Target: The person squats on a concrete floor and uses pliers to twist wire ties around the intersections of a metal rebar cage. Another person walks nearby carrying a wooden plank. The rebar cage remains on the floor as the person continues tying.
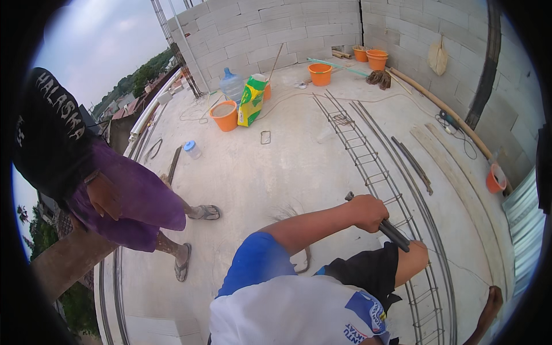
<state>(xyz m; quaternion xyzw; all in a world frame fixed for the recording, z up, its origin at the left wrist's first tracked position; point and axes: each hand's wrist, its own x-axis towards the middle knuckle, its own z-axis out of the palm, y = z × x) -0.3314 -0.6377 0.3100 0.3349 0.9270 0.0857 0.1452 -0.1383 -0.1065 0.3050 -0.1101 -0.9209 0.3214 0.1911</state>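
My left arm, in a blue sleeve, reaches across to the right over the concrete floor. My left hand [370, 213] is closed around a dark bar-shaped tool [395, 236]; one short end sticks out behind the fist, and a longer part points down toward my bent knee [413, 263]. What kind of tool it is does not show. Beneath the tool and knee runs a long ladder-like rebar cage [368, 161]. At the lower right, my right hand [492, 299] is small and dark, near the planks; its fingers cannot be made out.
Loose rebar [411, 178] and long planks [460, 184] lie right of the cage. A person in purple shorts [129, 195] stands at left. Orange buckets [224, 118], a water jug [232, 86] and a green-yellow sack [251, 100] stand near the block wall [259, 34]. A grinder [448, 119] lies at right.
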